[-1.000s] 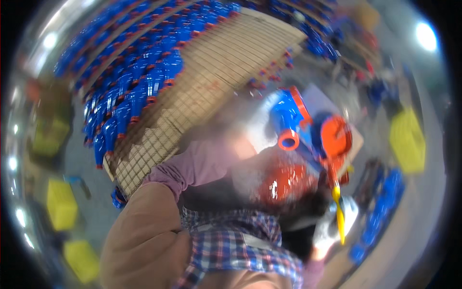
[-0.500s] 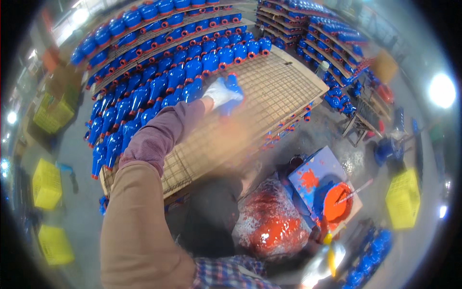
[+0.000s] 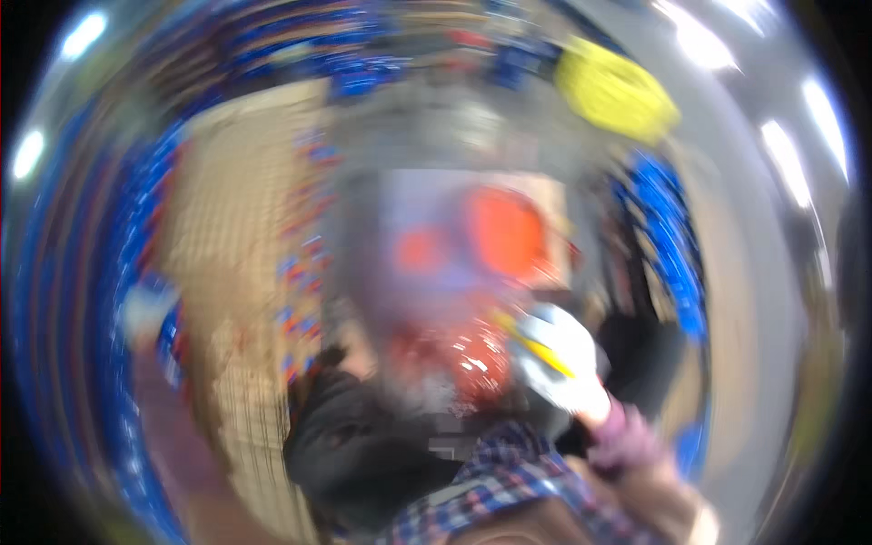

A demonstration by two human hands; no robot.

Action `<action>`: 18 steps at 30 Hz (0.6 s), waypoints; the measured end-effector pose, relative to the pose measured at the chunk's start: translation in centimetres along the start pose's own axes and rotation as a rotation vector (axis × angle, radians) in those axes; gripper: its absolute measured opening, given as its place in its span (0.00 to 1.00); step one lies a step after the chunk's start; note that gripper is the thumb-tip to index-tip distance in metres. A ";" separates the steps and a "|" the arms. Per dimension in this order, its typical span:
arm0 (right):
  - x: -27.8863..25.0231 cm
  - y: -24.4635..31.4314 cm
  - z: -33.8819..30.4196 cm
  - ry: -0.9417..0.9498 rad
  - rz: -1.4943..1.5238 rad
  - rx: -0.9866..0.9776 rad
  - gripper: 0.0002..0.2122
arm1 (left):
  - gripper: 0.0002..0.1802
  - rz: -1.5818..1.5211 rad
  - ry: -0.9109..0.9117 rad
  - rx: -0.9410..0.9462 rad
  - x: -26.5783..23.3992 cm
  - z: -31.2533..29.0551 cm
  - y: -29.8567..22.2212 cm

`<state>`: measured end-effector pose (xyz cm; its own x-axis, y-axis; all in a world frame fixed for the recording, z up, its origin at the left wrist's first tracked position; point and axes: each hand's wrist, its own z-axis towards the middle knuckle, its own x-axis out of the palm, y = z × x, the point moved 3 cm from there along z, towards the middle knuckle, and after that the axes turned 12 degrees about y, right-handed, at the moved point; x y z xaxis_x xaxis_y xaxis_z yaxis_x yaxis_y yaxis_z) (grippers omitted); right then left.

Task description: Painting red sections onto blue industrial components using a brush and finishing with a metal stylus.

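My right hand (image 3: 559,359), in a white glove, is closed around a yellow-handled paintbrush (image 3: 542,355). It is beside a mound smeared with glossy red paint (image 3: 477,359). My left hand (image 3: 150,309), also gloved in white, is at the far left, by the edge of the mesh-topped board (image 3: 245,209). Next to it is a blue part (image 3: 170,334). Motion smears the left fingers, so whether they grip that part cannot be made out. Ahead of the mound stands a round container of red-orange paint (image 3: 507,232).
The paint container rests on a pale box (image 3: 400,195) with a red splash on top. Blurred racks of blue parts (image 3: 132,218) run along the left. Further blue parts (image 3: 672,236) lie at the right. A yellow crate (image 3: 618,91) stands on the floor at the far right.
My view has swung right, bringing the paint container to the middle. My left hand, over the mesh board with a blue part before, is now at its left edge. My right hand shows more fully.
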<state>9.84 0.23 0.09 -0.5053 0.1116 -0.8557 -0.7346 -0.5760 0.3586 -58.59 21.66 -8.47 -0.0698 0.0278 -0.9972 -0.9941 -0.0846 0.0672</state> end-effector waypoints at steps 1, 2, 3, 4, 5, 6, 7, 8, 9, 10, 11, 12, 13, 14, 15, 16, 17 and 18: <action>0.0 -0.4 0.1 -0.071 -0.016 -0.070 0.19 | 0.44 -0.001 -0.094 0.056 0.3 -0.6 -0.1; -0.2 -1.1 -0.2 -0.030 0.074 -0.031 0.18 | 0.50 0.012 -0.179 0.093 0.3 -0.8 -0.6; -0.9 -1.6 -0.4 -0.215 0.034 -0.022 0.16 | 0.55 0.011 -0.257 0.082 0.0 -1.4 -1.2; -2.0 -2.5 -0.9 -0.182 0.026 -0.065 0.10 | 0.58 0.205 -0.214 -0.101 -0.2 -1.3 -2.0; -2.9 -3.6 -1.6 -0.152 0.133 0.057 0.09 | 0.61 0.408 -0.140 -0.275 -0.3 -1.5 -2.7; -4.1 -4.5 -2.5 -0.174 0.174 0.155 0.08 | 0.58 0.575 -0.109 -0.248 -0.8 -2.2 -3.9; -5.2 -5.2 -3.5 -0.219 0.139 0.214 0.07 | 0.54 0.376 -0.297 -0.155 -1.1 -3.5 -5.6; -7.0 -5.7 -4.6 -0.335 -0.194 0.114 0.07 | 0.53 0.309 -0.380 -0.111 -1.4 -4.4 -7.3; -8.4 -6.5 -6.5 -0.267 -0.364 0.204 0.08 | 0.51 0.239 -0.459 -0.072 -1.5 -5.9 -9.1; -9.7 -7.4 -9.0 -0.143 -0.518 0.334 0.10 | 0.50 0.168 -0.532 -0.033 -1.4 -7.5 -11.0; -11.1 -8.5 -11.5 -0.258 -0.471 0.334 0.15 | 0.49 0.113 -0.553 -0.022 -1.0 -9.4 -12.8; -12.0 -9.9 -14.4 -0.206 -0.575 0.463 0.16 | 0.48 0.057 -0.576 -0.006 -0.4 -10.8 -14.9; -12.8 -11.2 -17.7 -0.226 -0.552 0.534 0.18 | 0.45 0.074 -0.652 0.101 0.0 -12.4 -17.1; -13.1 -12.1 -21.6 -0.245 -0.517 0.613 0.19 | 0.44 0.050 -0.641 0.155 0.7 -13.0 -19.1; -13.3 -12.6 -25.8 -0.204 -0.549 0.698 0.20 | 0.42 0.028 -0.628 0.204 1.5 -14.7 -20.5; -13.4 -12.9 -30.4 -0.157 -0.576 0.771 0.21 | 0.41 0.003 -0.615 0.241 2.3 -15.8 -21.5; -13.4 -12.8 -35.2 -0.028 -0.598 0.912 0.20 | 0.39 0.222 -0.652 0.339 3.1 -16.2 -23.0; -13.3 -12.3 -40.1 0.085 -0.616 1.022 0.20 | 0.37 0.448 -0.673 0.428 3.9 -16.5 -24.1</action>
<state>43.81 -26.66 -7.90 0.0617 0.0668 -0.9959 -0.8820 0.4707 -0.0231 -33.55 7.41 -14.54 -0.3563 0.6674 -0.6539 -0.7988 0.1454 0.5837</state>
